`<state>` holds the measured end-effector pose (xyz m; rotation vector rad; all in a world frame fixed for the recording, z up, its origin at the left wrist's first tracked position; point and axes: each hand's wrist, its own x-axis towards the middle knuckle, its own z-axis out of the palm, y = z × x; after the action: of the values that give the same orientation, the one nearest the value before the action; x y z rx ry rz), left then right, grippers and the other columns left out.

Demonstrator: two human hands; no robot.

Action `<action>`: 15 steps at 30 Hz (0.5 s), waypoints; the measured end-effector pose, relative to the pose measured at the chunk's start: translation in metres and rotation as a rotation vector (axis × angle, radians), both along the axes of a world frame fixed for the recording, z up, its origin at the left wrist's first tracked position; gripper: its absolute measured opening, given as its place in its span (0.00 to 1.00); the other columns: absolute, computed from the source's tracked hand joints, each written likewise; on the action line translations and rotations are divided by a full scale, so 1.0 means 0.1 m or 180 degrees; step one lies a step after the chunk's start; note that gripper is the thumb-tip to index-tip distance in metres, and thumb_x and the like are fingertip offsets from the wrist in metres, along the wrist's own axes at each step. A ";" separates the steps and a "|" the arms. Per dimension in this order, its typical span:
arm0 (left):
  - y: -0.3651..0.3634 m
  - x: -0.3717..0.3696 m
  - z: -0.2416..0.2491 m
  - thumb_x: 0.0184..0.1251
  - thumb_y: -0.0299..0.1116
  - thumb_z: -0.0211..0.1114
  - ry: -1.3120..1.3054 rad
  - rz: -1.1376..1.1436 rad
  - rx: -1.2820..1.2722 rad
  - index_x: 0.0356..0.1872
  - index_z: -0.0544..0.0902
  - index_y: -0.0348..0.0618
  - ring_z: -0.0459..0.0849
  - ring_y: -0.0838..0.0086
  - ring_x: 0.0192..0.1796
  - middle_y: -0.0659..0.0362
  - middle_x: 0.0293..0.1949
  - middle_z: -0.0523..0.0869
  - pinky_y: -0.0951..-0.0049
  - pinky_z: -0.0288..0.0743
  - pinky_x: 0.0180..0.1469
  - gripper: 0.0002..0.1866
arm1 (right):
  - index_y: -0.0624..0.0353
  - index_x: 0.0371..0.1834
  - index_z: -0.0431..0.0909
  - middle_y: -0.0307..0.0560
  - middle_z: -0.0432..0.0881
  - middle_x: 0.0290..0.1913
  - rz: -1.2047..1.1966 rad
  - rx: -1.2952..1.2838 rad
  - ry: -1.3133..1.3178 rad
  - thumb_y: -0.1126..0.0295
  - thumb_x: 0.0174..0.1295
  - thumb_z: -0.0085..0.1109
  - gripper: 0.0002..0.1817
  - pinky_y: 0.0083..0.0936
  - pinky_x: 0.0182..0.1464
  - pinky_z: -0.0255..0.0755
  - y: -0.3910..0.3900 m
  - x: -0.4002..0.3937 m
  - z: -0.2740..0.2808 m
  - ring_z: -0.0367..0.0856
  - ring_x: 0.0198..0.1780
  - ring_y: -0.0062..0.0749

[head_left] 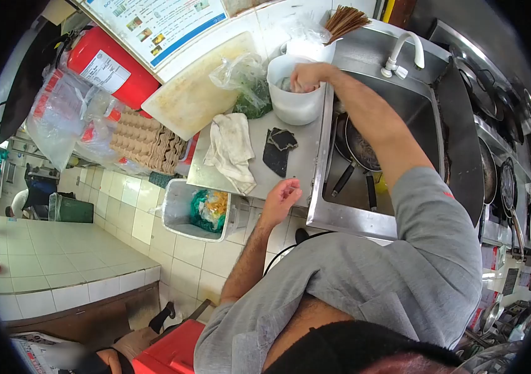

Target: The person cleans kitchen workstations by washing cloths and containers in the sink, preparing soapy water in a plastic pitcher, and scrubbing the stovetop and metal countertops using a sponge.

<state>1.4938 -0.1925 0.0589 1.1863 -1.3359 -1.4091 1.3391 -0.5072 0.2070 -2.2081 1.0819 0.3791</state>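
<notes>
My right hand (306, 77) reaches down into a white plastic tub (295, 107) on the steel counter. Its fingers look curled, and whatever they grip inside the tub is hidden. Near the counter's front edge, my left hand (283, 198) is held with loosely bent, parted fingers and nothing in it. A black scouring pad (275, 159) with a smaller dark piece (283, 139) on top lies just beyond that hand. To the left are a crumpled white cloth (230, 149) and a clear plastic bag with green leaves (253, 100).
Right of the counter, a steel sink (424, 118) holds frying pans (363, 146) under a white faucet (406, 56). A grey waste bin (172, 218) stands below the counter. Egg trays (147, 140), a cutting board (197, 84) and a red fire extinguisher (134, 84) are at left.
</notes>
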 end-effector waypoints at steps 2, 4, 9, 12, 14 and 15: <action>-0.19 -0.12 0.01 0.62 0.32 0.62 -0.0168 -0.0099 -0.0004 0.51 0.74 0.39 0.73 0.84 0.37 0.64 0.39 0.78 0.81 0.70 0.40 0.17 | 0.60 0.35 0.80 0.39 0.79 0.30 -0.0468 -0.0147 -0.1538 0.78 0.33 0.52 0.20 0.21 0.37 0.68 -0.04 -0.26 0.28 0.74 0.36 0.21; -0.46 -0.31 0.01 0.61 0.33 0.63 -0.0098 -0.0219 0.0034 0.50 0.75 0.40 0.72 0.84 0.35 0.65 0.38 0.78 0.81 0.70 0.39 0.17 | 0.61 0.36 0.79 0.38 0.80 0.33 -0.0475 -0.0456 -0.2373 0.79 0.35 0.50 0.20 0.20 0.45 0.69 0.10 -0.53 0.80 0.74 0.39 0.22; -1.29 -0.97 0.69 0.65 0.47 0.55 0.1316 0.0157 -0.0211 0.60 0.64 0.47 0.72 0.75 0.47 0.61 0.50 0.72 0.71 0.69 0.47 0.26 | 0.63 0.43 0.73 0.48 0.80 0.37 -0.1221 -0.0995 -0.3960 0.58 0.63 0.50 0.18 0.24 0.43 0.76 0.47 -1.35 1.97 0.81 0.39 0.34; -1.76 -1.43 1.13 0.63 0.62 0.49 0.2547 0.0236 -0.0177 0.67 0.49 0.54 0.66 0.56 0.58 0.50 0.62 0.58 0.49 0.68 0.53 0.38 | 0.62 0.42 0.74 0.47 0.81 0.38 -0.1175 -0.0270 -0.5322 0.61 0.61 0.55 0.15 0.27 0.42 0.76 0.48 -1.94 1.85 0.81 0.38 0.33; -1.94 -1.82 1.33 0.61 0.65 0.48 0.2879 0.0273 -0.0029 0.68 0.45 0.55 0.61 0.49 0.63 0.46 0.65 0.53 0.42 0.66 0.54 0.41 | 0.61 0.44 0.74 0.45 0.79 0.37 -0.2244 0.0544 -0.5430 0.62 0.60 0.54 0.15 0.27 0.34 0.75 0.75 -2.06 1.41 0.80 0.35 0.30; -2.04 -2.03 1.35 0.61 0.66 0.46 0.2985 0.0213 0.0021 0.69 0.43 0.54 0.59 0.47 0.65 0.45 0.66 0.52 0.41 0.66 0.55 0.42 | 0.58 0.46 0.74 0.43 0.78 0.35 -0.3073 0.0258 -0.5282 0.57 0.60 0.52 0.18 0.26 0.29 0.74 0.79 -2.08 1.09 0.79 0.33 0.29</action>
<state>1.2907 -0.3967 0.1941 0.4267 -0.6144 -1.6092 1.1308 -0.4285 0.3162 -0.9482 0.8232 -1.4831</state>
